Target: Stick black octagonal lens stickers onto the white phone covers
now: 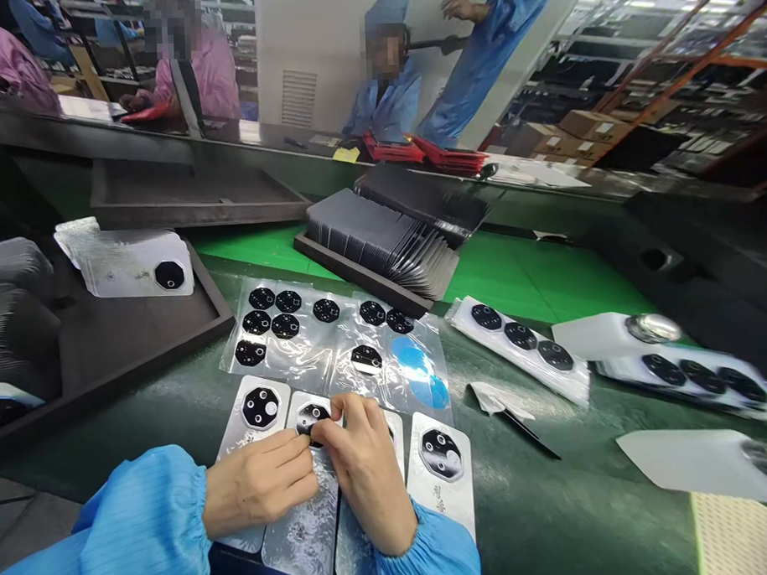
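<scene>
Several silver phone back panels lie side by side before me, among them a left one [251, 464] and a right one [450, 495]; each visible octagon on them is black with camera rings. My left hand [264, 476] rests over the second panel [300, 521], its fingers pressed together at the lower edge of the black octagonal lens cover [309, 414]. Meeting it from the right, my right hand [368, 468] has thumb and forefinger pinched at the same cover. Whatever lies between the fingertips is hidden. Another panel [355, 544] is partly under my right hand.
Beyond the panels, clear film sheets [310, 349] carry black octagons and blue discs [417, 366]. Black tweezers [530, 433] and white bottles [592, 337] lie rightward. A dark tray [140, 350] holds stacked panels [134, 263]; another holds black sheets [362, 229]. Co-workers sit across the bench.
</scene>
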`<state>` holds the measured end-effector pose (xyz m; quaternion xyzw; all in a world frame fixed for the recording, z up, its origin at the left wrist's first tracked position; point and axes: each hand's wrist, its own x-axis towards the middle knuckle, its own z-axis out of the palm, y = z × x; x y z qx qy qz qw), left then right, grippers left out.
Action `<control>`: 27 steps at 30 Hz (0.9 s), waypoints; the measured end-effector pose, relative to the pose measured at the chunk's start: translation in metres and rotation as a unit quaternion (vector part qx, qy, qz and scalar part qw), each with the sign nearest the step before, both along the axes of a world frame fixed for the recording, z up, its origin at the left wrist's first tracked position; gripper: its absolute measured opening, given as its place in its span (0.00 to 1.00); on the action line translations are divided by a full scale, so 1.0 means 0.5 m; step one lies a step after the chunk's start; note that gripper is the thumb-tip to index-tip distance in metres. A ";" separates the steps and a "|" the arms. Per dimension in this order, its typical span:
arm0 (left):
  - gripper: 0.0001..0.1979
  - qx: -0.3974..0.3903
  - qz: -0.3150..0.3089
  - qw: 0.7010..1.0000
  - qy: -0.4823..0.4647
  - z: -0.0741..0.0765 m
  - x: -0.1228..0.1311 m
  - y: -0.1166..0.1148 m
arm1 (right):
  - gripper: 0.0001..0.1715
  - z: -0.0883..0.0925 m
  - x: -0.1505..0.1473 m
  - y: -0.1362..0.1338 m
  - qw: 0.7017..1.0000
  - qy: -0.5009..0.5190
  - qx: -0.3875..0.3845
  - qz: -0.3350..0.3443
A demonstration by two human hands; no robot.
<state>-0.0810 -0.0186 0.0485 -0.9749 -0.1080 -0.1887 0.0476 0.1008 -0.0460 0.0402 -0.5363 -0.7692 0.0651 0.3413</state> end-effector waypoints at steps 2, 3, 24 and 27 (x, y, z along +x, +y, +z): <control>0.07 0.001 -0.003 1.000 -0.001 0.001 0.002 0.001 | 0.14 -0.003 -0.001 -0.001 1.000 0.010 0.006 -0.005; 0.08 0.002 -0.005 1.000 -0.003 0.003 0.003 0.001 | 0.14 -0.003 -0.001 -0.001 1.000 0.003 0.003 -0.001; 0.15 0.012 0.003 0.999 -0.040 -0.009 0.006 0.002 | 0.16 0.012 0.073 0.014 0.861 0.444 -0.250 0.016; 0.15 0.015 0.005 0.999 -0.044 -0.011 0.006 0.003 | 0.19 0.013 0.054 0.005 0.876 0.421 -0.235 -0.002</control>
